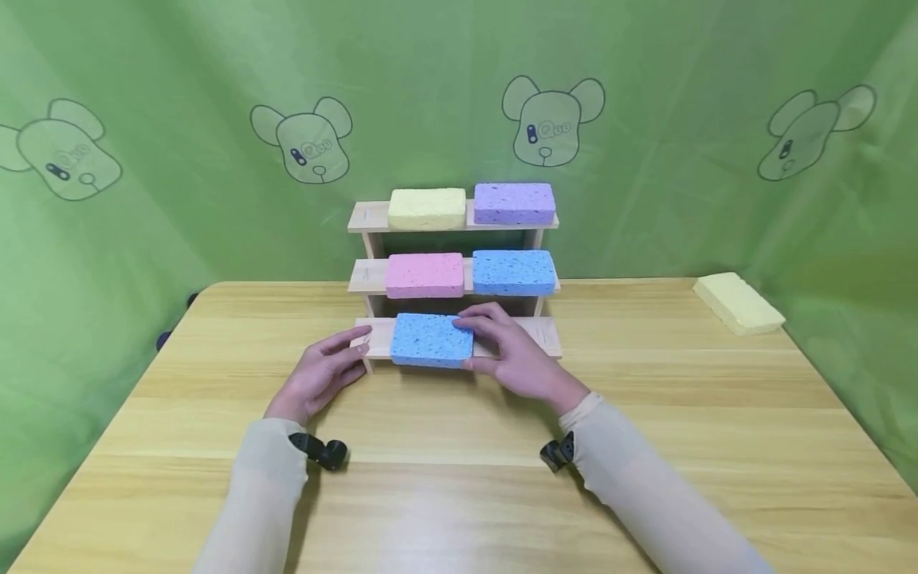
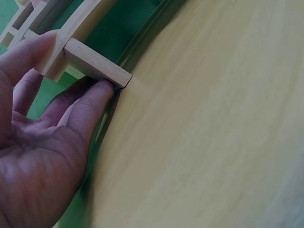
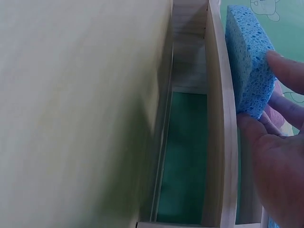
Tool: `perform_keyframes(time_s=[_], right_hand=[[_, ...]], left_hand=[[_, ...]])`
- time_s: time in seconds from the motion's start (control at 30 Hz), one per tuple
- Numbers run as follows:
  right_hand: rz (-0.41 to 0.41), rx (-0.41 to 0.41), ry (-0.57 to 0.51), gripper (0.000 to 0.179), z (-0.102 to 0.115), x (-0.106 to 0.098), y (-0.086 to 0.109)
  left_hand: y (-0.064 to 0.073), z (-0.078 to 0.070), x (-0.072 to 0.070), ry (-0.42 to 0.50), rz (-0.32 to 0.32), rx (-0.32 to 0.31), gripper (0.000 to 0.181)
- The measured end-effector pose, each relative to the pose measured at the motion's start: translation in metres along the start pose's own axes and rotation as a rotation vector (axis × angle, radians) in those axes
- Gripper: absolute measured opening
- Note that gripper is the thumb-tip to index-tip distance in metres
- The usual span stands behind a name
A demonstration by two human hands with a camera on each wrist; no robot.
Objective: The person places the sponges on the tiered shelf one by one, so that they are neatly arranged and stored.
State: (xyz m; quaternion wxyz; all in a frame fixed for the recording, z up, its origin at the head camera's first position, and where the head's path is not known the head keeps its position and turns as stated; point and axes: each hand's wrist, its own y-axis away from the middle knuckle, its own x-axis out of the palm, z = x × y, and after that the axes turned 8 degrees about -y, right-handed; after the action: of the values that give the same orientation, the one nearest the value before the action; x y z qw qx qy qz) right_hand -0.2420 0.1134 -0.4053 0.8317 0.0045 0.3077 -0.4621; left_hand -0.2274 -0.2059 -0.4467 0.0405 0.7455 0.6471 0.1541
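A three-tier wooden shelf (image 1: pixel 373 339) stands on the table and holds sponges. On its bottom tier is a blue sponge (image 1: pixel 430 341), left of the middle. My right hand (image 1: pixel 519 359) grips this sponge at its right end, thumb at the front and fingers behind. The right wrist view shows the sponge (image 3: pixel 251 61) at the tier's board, with the thumb and fingertips on its end. My left hand (image 1: pixel 323 375) holds the left end of the bottom tier. In the left wrist view, its thumb lies on the board and the fingers (image 2: pixel 90 104) bend against the shelf's leg (image 2: pixel 97 61).
The middle tier bears a pink sponge (image 1: pixel 425 275) and another blue sponge (image 1: pixel 513 272). Up top are a yellow sponge (image 1: pixel 427 209) and a purple sponge (image 1: pixel 514 203). Another yellow sponge (image 1: pixel 739 303) lies at the table's back right. A green curtain (image 1: pixel 430 96) hangs behind.
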Motion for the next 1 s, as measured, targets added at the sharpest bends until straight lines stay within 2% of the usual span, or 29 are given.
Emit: perform_keyframes(time_s=[0.47,1.0], right_hand=[[0.017,0.006,0.02,0.053,0.004,0.008,-0.009],[0.019,0.054,0.061,0.053,0.0,0.011,-0.01]], left_hand=[[0.0,0.001,0.0,-0.014,0.008,0.01,0.05],[0.002,0.0,0.001,-0.01,0.009,0.013,0.05]])
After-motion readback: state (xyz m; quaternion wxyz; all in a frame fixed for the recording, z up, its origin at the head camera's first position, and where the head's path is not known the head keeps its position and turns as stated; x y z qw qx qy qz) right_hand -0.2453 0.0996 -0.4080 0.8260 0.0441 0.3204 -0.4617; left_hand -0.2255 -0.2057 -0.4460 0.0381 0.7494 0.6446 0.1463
